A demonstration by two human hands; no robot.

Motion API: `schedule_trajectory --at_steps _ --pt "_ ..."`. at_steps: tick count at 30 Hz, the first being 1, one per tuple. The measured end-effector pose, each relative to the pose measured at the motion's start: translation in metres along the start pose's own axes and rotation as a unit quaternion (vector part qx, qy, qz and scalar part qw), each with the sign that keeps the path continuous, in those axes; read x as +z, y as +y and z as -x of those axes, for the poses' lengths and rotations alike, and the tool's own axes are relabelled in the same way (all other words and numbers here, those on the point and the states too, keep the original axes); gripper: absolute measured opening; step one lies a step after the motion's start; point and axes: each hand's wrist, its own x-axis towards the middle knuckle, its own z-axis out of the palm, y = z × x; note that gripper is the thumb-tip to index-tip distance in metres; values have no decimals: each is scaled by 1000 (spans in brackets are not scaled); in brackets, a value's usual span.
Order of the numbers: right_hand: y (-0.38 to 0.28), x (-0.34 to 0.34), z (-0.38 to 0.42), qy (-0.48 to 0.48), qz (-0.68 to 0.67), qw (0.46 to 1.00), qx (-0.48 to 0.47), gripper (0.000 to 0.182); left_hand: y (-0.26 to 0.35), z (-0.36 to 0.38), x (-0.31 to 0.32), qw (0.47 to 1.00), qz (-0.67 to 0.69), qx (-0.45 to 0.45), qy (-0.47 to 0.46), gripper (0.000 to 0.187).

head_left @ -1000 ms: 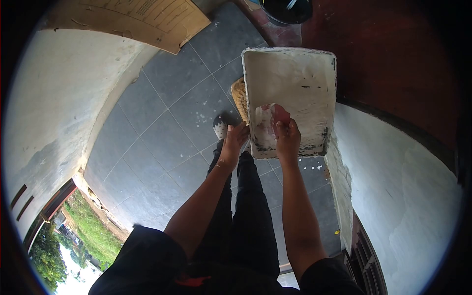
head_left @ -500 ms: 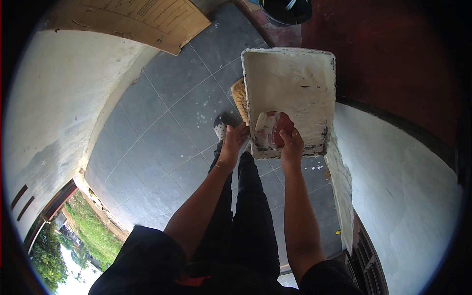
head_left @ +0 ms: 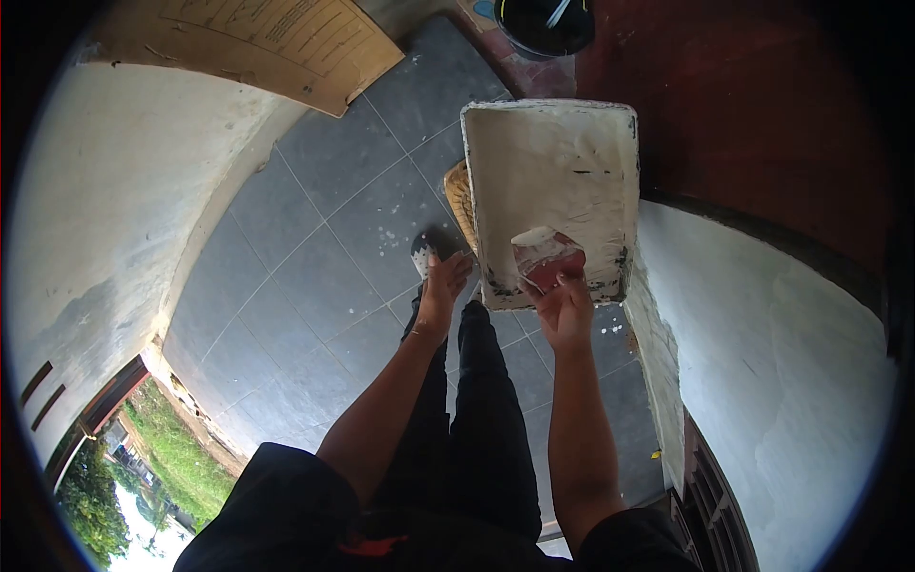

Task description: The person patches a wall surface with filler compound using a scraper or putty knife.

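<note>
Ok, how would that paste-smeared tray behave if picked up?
The tray may feel heavy, given the pale paste across it. Being broad, it could tip if lifted by one edge. Its coated rim might be slippery.

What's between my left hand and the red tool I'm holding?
In the head view, the left rim of the tray and a strip of its pale inside lie between your left hand and the red tool.

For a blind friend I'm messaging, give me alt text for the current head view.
A person's right hand holds a flat red tool smeared with white over a tray coated in off-white. The left hand is open beside the tray, above a grey tiled floor.
</note>
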Motion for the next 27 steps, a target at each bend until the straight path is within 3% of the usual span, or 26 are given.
schedule_trajectory --at_steps 2,6,8,17,27 --pt "-7 3 0 -39 -85 996 15 50 0 4 1 1000 22 3 22 91" --pt "-19 14 -7 -78 -74 994 6 48 1 12 -1 999 23 7 22 90" --pt "-23 19 -12 -114 -93 989 -16 58 0 15 -3 1000 15 13 24 89" --pt "-30 33 -7 -137 -99 986 -10 65 -2 21 -11 1000 -9 25 12 99" --pt "-60 67 42 -127 -105 986 -6 60 36 53 -8 998 -6 68 -11 94"
